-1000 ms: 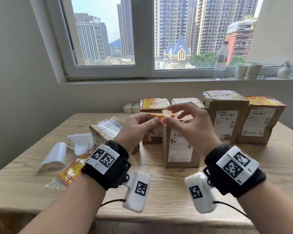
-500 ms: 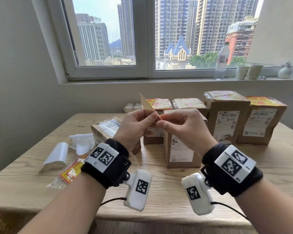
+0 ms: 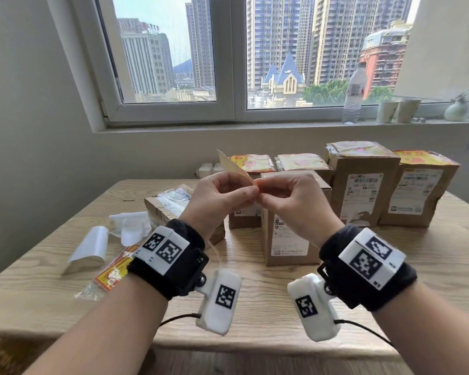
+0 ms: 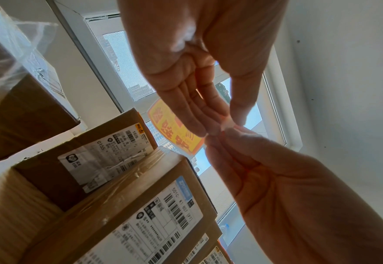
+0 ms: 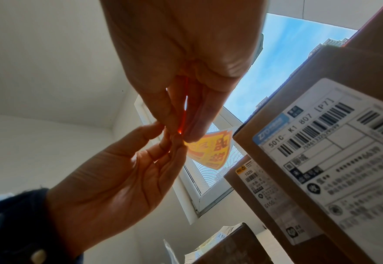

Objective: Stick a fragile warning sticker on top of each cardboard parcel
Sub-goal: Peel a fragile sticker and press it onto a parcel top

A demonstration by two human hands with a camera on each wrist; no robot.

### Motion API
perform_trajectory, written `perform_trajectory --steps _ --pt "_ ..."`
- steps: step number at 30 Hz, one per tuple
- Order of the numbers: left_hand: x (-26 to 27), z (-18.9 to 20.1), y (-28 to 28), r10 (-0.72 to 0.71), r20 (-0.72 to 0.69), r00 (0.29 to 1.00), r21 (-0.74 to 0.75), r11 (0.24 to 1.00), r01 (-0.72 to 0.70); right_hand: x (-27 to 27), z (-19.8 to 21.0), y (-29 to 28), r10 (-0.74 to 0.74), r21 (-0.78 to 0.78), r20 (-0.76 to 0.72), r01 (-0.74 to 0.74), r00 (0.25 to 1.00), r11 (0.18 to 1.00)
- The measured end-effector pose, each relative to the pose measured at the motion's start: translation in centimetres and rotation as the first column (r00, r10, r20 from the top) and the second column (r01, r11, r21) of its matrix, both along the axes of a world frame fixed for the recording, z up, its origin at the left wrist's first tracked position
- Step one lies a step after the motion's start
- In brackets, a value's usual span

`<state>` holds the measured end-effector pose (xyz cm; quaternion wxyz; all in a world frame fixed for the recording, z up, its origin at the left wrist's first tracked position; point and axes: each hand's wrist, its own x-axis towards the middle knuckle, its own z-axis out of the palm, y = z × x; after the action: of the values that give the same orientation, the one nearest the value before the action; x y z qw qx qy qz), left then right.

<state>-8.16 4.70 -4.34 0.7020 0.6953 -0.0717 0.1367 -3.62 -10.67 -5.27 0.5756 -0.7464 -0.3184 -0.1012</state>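
**Sticker pinched between both hands above the parcels**

Both hands are raised over the wooden table [image 3: 255,299], fingertips meeting. The left hand [image 3: 214,201] pinches one corner of a yellow-and-red fragile sticker [image 4: 174,128] between thumb and fingers, and the right hand [image 3: 290,201] pinches it at the same corner; whether the backing has parted from the sticker there is hard to tell. The sticker rises up and to the left from the pinch, its pale back toward the head camera (the wrist views show its printed face).

Just beyond the hands stands a bare-topped parcel [image 3: 290,239], upright, with a white shipping label on its near face. Behind and to its right, four more parcels already carry stickers on top, the far-right parcel [image 3: 420,190] among them. To the left lies a low parcel [image 3: 157,212] with clear plastic on it. Near the left edge rest curled white backing sheets [image 3: 90,250] and a packet of stickers [image 3: 111,272].
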Motion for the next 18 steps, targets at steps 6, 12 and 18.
perform_trajectory --steps 6,12,18 --pt "-0.2 0.1 0.1 0.014 -0.012 1.0 0.054 0.998 -0.013 -0.3 0.1 -0.1 0.008 0.017 -0.03 -0.008 1.0 1.0" --pt "-0.5 0.5 0.2 -0.026 -0.053 0.998 0.154 0.988 0.034 -0.4 0.8 -0.1 -0.045 0.029 -0.051 0.046 0.998 0.999" --pt "-0.3 1.2 1.0 0.154 -0.062 0.986 -0.008 0.988 -0.155 -0.1 1.9 -0.6 -0.076 0.171 -0.26 0.123 0.963 0.978"
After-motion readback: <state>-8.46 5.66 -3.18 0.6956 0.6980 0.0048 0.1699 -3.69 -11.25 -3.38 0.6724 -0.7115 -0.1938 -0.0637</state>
